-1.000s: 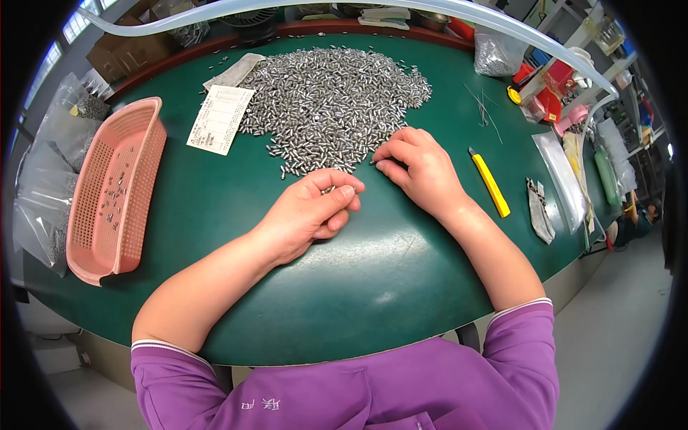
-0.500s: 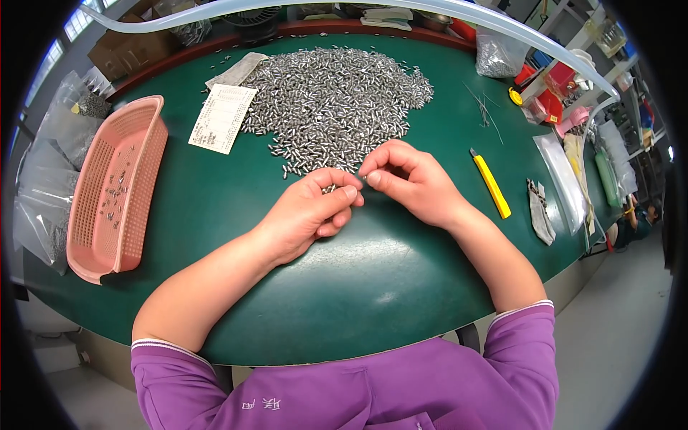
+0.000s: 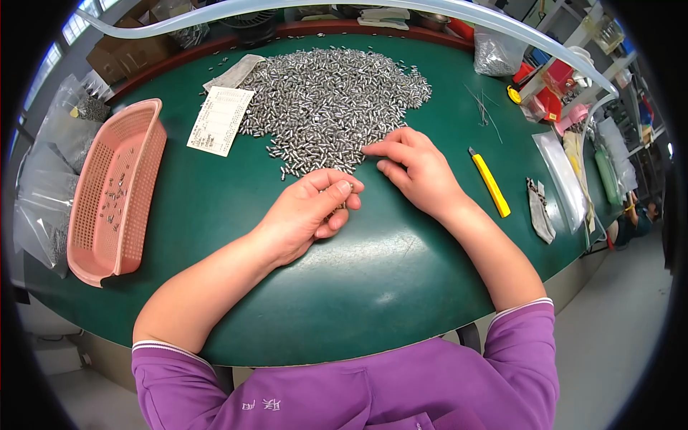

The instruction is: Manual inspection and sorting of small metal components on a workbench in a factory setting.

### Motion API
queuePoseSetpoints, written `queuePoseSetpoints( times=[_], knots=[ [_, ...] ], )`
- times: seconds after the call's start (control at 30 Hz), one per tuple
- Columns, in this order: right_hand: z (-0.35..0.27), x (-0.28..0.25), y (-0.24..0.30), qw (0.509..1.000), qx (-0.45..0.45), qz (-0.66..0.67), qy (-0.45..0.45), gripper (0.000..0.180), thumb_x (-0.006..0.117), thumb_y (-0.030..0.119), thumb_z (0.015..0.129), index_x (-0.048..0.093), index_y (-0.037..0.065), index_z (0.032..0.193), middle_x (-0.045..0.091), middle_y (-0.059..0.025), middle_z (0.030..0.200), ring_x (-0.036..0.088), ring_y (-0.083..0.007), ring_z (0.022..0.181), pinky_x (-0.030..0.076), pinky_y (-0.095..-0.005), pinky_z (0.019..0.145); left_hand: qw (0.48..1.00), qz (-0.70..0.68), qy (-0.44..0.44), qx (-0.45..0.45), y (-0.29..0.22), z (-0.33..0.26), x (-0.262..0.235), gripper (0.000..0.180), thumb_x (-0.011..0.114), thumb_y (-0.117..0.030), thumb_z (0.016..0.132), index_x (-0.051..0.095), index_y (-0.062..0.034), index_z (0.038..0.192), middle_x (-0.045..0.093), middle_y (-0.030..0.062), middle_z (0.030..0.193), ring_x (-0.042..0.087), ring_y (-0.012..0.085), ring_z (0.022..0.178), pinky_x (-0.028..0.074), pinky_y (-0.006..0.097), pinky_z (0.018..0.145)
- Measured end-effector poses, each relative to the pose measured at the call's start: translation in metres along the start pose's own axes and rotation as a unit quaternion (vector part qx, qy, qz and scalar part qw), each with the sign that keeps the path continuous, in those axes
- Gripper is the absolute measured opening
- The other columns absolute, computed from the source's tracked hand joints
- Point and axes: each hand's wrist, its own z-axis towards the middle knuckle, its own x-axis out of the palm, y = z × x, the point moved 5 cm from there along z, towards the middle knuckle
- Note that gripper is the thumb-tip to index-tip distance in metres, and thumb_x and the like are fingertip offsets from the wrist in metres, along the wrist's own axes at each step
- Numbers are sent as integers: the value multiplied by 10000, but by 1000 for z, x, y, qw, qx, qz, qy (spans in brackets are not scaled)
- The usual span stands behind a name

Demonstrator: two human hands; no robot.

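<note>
A broad heap of small silvery metal pins (image 3: 330, 100), short and rounded, lies at the far middle of the green table. Just in front of the heap, my left hand (image 3: 304, 211) is curled closed around a few of these pins, mostly hidden by its fingers. My right hand (image 3: 424, 175) is at the heap's near right edge. Its index finger reaches to the outermost pins, with the thumb apart from it, and I see nothing held between them.
At the left stands a pink basket (image 3: 154, 193) with several pins inside, beside clear plastic bags (image 3: 46, 197). A printed paper slip (image 3: 221, 120) lies against the heap. To the right are a yellow utility knife (image 3: 490, 185), thin wires (image 3: 482, 109) and a small grey cloth piece (image 3: 540, 211).
My right hand has moved away from the left fingertips, slightly right and up to the heap's edge, and its fingers have parted. The left hand stays nearly in place, its thumb shifted slightly.
</note>
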Motion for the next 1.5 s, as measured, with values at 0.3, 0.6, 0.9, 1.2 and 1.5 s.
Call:
queuePoseSetpoints(
  times=[0.3,0.6,0.9,1.2,1.5],
  knots=[
    [2,-5,8,998,-39,-47,-15,140,666,104,712,648,121,850,551,-44,827,537,-244,840,444,-363,749,1000,12,3,-2,0,0,0,206,455,-205,950,529,-33,1038,539,42,855,427,64,572,313,171,439],
    [0,0,7,998,-21,-50,38,105,668,111,722,630,95,819,554,-50,816,542,-247,833,447,-357,747,1000,-10,-7,0,-1,0,0,220,464,-222,941,511,-33,1043,525,52,869,420,77,572,307,183,439],
    [0,-1,34,977,-29,212,22,82,674,97,762,647,80,837,590,-28,803,556,-186,811,455,-305,717,1000,6,3,-11,0,0,1,185,543,-170,907,492,-35,1024,535,45,849,428,48,566,310,160,435],
    [4,-6,14,990,7,133,-34,96,629,71,784,659,84,873,603,-56,821,571,-213,818,463,-321,724,1000,6,7,-11,0,0,2,159,513,-180,924,512,-37,995,534,36,826,424,48,560,308,161,430],
    [1,-8,-7,998,24,-48,-32,171,617,50,769,646,100,930,580,-50,886,556,-226,875,464,-332,752,1000,9,-11,-10,-4,-1,2,230,432,-225,943,523,-22,1004,524,71,857,423,95,565,311,186,432]
  ],
)
